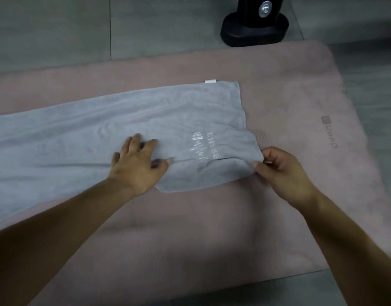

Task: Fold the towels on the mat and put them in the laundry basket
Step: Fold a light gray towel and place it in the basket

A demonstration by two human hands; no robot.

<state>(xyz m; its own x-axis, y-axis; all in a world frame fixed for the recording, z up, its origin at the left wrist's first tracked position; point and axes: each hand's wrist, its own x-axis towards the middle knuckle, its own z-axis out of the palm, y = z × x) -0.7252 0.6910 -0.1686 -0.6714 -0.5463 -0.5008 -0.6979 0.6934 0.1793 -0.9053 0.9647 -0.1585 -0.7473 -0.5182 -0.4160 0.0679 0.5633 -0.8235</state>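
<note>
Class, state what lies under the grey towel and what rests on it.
Under the grey towel lies the pink mat; its covered part is hidden. On top, the left hand presses flat; the right hand pinches a corner.

The person's bare left hand (137, 164) and bare right hand (283, 171) each run back into a long forearm, uncovered all the way to the near edge of the view: the left forearm (57, 228) fills the near left corner, the right forearm (345, 239) the near right. On the left hand's fingers (152, 144) and thumb the nails look dark, though blur leaves polish or shadow unclear
</note>
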